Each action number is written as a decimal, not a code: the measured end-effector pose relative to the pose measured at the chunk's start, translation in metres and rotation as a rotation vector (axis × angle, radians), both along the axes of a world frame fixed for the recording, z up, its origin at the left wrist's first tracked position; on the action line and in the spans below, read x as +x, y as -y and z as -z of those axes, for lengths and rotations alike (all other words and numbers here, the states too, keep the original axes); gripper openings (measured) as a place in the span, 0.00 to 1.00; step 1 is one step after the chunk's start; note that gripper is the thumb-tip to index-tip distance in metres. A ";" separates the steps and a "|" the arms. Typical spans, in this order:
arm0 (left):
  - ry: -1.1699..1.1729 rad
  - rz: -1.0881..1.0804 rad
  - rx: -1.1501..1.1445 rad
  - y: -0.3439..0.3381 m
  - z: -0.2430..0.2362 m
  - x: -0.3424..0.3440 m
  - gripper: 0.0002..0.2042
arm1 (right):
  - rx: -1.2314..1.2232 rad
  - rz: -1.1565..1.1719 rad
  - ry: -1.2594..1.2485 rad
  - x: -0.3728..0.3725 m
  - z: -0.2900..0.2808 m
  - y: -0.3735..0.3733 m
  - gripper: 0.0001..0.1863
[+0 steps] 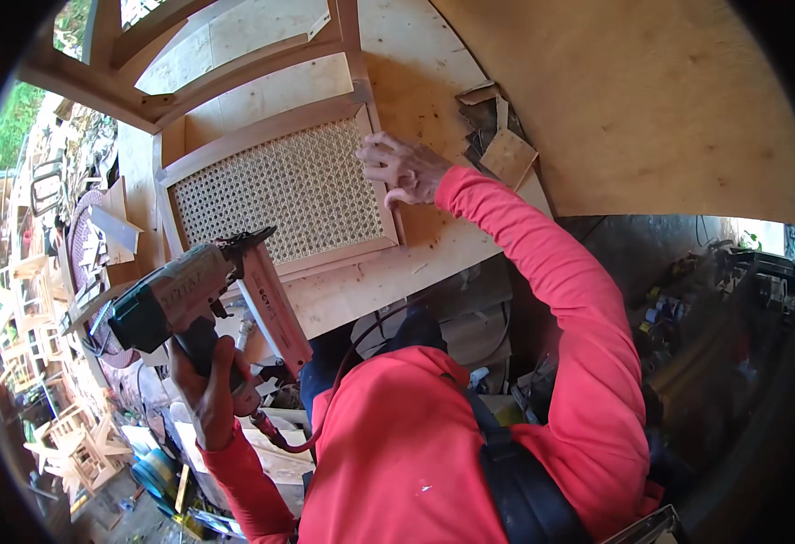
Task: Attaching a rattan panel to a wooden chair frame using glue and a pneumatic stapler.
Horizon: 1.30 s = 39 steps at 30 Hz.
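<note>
My left hand (205, 381) is wrapped around the handle of a pneumatic nail gun (189, 295) with a grey and dark body. Its long reddish magazine (273, 304) slants down to the right, and its nose sits over the lower edge of a woven cane panel (279, 186). The panel fills a wooden chair-back frame (325, 257) lying on a plywood tabletop (434, 249). My right hand (404, 170) lies on the frame's right rail, fingers apart and slightly bent, their tips over the cane's edge.
A dark red air hose (325, 412) runs from the gun's handle past my body. Wood offcuts (509, 156) lie right of the frame. More chair rails (243, 77) extend beyond the panel. A large plywood sheet (651, 100) occupies the far right. Wooden stools (75, 444) stand on the left floor.
</note>
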State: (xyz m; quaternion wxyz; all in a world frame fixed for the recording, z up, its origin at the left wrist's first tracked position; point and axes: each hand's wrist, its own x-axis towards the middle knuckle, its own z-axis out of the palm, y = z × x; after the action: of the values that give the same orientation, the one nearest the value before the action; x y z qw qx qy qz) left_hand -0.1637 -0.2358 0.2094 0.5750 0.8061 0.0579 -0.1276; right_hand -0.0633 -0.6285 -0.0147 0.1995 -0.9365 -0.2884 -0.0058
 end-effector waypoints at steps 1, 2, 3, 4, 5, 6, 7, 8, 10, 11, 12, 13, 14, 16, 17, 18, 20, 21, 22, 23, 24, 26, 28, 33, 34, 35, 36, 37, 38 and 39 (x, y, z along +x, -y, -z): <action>0.000 0.003 0.006 0.004 0.002 0.002 0.19 | 0.006 0.003 0.000 0.000 0.001 -0.001 0.36; 0.005 0.020 -0.009 0.008 0.006 0.006 0.19 | -0.004 0.007 0.031 -0.001 0.003 -0.001 0.36; 0.009 0.039 -0.023 0.014 0.010 0.010 0.18 | -0.014 0.012 0.061 -0.003 0.004 0.001 0.35; 0.026 0.050 -0.013 0.018 0.011 0.012 0.17 | -0.008 0.022 0.057 -0.007 0.006 0.001 0.35; 0.022 0.062 -0.007 0.024 0.014 0.014 0.17 | 0.026 0.059 0.082 -0.011 0.007 0.003 0.36; 0.031 0.093 -0.012 0.030 0.017 0.015 0.18 | 0.059 0.098 0.107 -0.017 0.008 0.004 0.37; 0.043 0.119 -0.016 0.031 0.017 0.017 0.19 | 0.066 0.105 0.106 -0.026 0.011 -0.004 0.37; 0.055 0.132 0.006 0.032 0.018 0.020 0.18 | 0.266 0.368 0.176 -0.043 0.017 -0.016 0.37; 0.051 0.147 0.017 0.033 0.021 0.025 0.18 | 0.580 0.738 0.255 -0.086 0.035 -0.045 0.39; 0.046 0.152 0.030 0.034 0.022 0.028 0.18 | 0.699 0.843 0.263 -0.110 0.043 -0.064 0.39; 0.045 0.152 0.034 0.034 0.022 0.031 0.18 | 0.670 0.826 0.210 -0.128 0.044 -0.083 0.39; 0.044 0.163 0.018 0.038 0.023 0.035 0.18 | 0.639 0.813 0.155 -0.144 0.045 -0.096 0.38; 0.044 0.170 0.002 0.041 0.024 0.037 0.18 | 0.640 0.818 0.149 -0.154 0.049 -0.105 0.38; 0.047 0.175 0.011 0.045 0.024 0.039 0.18 | 0.721 0.830 0.065 -0.163 0.053 -0.117 0.37; 0.054 0.176 0.014 0.046 0.024 0.040 0.18 | 0.725 0.832 0.062 -0.162 0.054 -0.118 0.37; 0.053 0.177 0.019 0.047 0.023 0.040 0.18 | 0.747 0.847 0.073 -0.162 0.056 -0.119 0.36; 0.044 0.181 0.039 0.050 0.022 0.040 0.19 | 0.767 0.873 0.084 -0.163 0.057 -0.123 0.35; 0.042 0.185 0.039 0.051 0.023 0.040 0.19 | 0.803 0.909 0.127 -0.163 0.057 -0.127 0.34; 0.028 0.187 0.046 0.049 0.024 0.040 0.19 | 0.843 0.941 0.173 -0.162 0.058 -0.132 0.33; 0.014 0.189 0.052 0.047 0.026 0.040 0.19 | 0.846 0.943 0.174 -0.162 0.059 -0.136 0.33; 0.015 0.191 0.054 0.046 0.028 0.043 0.19 | 0.846 0.991 0.216 -0.163 0.059 -0.139 0.31; -0.042 0.217 -0.025 0.044 0.035 0.055 0.17 | 0.844 1.043 0.259 -0.164 0.060 -0.142 0.30; -0.067 0.211 -0.069 0.031 0.048 0.065 0.17 | 0.851 1.053 0.196 -0.167 0.057 -0.147 0.24; -0.161 0.274 -0.151 0.015 0.081 0.091 0.16 | 0.871 1.018 0.216 -0.164 0.053 -0.126 0.17; -0.201 0.283 -0.159 0.005 0.090 0.100 0.15 | 0.910 1.003 0.258 -0.158 0.049 -0.113 0.16; -0.206 0.295 -0.162 0.002 0.097 0.110 0.15 | 0.926 1.003 0.160 -0.150 0.037 -0.097 0.15; -0.264 0.330 -0.183 0.002 0.100 0.121 0.14 | 0.947 0.999 0.066 -0.139 0.028 -0.079 0.14; -0.319 0.371 -0.201 0.003 0.103 0.130 0.14 | 0.950 1.012 0.079 -0.132 0.034 -0.063 0.14; -0.320 0.400 -0.212 0.002 0.112 0.139 0.13 | 0.924 0.987 -0.053 -0.125 0.044 -0.048 0.14; -0.368 0.378 -0.284 0.005 0.120 0.144 0.13 | 0.900 0.971 -0.182 -0.119 0.050 -0.036 0.14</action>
State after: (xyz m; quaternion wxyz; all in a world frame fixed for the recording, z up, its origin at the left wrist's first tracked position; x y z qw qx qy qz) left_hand -0.0193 -0.2404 0.0897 0.6280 0.6773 -0.0083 -0.3831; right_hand -0.1821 -0.5928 -0.0650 0.5692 -0.7821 0.2143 -0.1359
